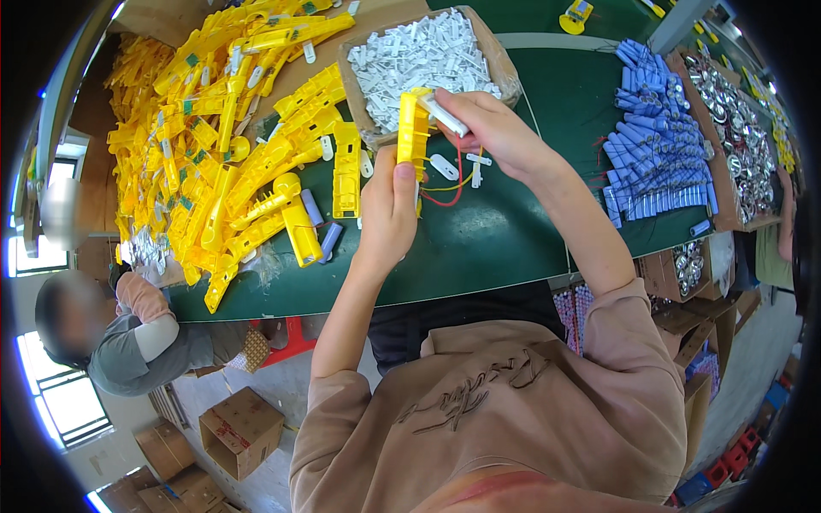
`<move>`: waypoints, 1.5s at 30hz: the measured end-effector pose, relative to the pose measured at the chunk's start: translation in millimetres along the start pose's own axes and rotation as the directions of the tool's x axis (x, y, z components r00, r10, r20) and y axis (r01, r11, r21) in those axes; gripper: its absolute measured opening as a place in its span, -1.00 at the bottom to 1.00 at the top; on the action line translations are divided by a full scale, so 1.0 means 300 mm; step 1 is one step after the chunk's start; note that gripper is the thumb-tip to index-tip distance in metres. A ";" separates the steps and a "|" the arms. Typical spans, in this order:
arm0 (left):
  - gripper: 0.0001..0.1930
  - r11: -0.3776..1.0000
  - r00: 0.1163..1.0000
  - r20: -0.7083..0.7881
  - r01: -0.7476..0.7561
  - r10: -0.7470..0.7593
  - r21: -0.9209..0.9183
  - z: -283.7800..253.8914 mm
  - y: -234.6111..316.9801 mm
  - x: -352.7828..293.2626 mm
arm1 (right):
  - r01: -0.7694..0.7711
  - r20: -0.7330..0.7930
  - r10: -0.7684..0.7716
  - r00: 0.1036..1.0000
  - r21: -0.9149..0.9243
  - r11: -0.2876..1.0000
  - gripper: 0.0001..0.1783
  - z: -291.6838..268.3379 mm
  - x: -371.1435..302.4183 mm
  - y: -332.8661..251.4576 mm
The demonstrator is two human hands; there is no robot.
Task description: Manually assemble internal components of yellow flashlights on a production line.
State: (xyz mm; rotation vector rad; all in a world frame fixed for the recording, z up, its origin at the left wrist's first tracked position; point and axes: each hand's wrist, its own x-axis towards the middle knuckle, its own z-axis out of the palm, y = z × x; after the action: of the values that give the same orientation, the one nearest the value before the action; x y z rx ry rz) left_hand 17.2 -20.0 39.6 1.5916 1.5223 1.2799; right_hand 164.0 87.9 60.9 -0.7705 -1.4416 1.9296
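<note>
- Noted nearest the lens: brown short-sleeved shirt point(513, 410) with dark cord-like lettering on the chest, both bare forearms reaching out over the green table point(487, 248).
- Left hand point(392, 205): closed firmly round the lower part of a yellow housing point(412, 128), thumb along its near face. Housing roughly upright, lifted above the table, just before the box of white parts.
- Right hand point(483, 128): thumb and fingers pinched on a flat white piece point(446, 115), tilted, close beside the housing's upper end. Contact between the two: cannot tell.
- Hanging below the hands: looped red wire point(445, 203), with a yellow wire point(467, 178) alongside; ends hard to trace.
- On the table near the wires: small white parts point(444, 167).
- Left of the left hand: two blue cylinders point(330, 243) beside another yellow housing lying flat; beyond, a large heap of yellow housings point(197, 145).
- Beyond the hands: cardboard box point(498, 53) filled with white parts.
- To the right: stacked blue cylinders point(646, 137), then a carton of shiny metal parts point(734, 120).
- Off the table, left: co-worker in grey point(132, 355), red stool point(291, 338), open carton point(241, 432) on the floor.
</note>
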 end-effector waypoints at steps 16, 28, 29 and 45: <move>-0.76 0.883 0.993 0.115 -0.063 0.010 0.465 0.064 -0.026 -0.054 | 0.140 -0.378 -0.144 0.915 -0.037 0.989 -0.60 -0.046 0.027 0.197; -0.50 0.651 0.855 0.351 0.518 -0.382 -0.555 0.030 0.014 -0.045 | 0.407 0.022 -0.408 0.913 0.039 0.912 -0.35 0.014 -0.104 0.130; -0.52 0.725 0.880 0.278 0.476 -0.386 -0.499 0.036 0.016 -0.050 | 0.401 0.026 -0.404 0.914 0.079 0.913 -0.36 0.026 -0.116 0.132; -0.47 0.609 0.908 0.305 0.418 -0.287 -0.674 0.106 -0.034 -0.048 | 0.382 -0.045 -0.388 0.921 0.303 0.873 -0.45 0.011 -0.064 0.213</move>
State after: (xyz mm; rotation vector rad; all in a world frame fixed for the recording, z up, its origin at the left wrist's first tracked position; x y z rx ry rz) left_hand 43.6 -25.8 15.3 0.7867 0.9438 1.2489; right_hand 166.1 56.9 1.9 -0.2932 -1.1570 1.7851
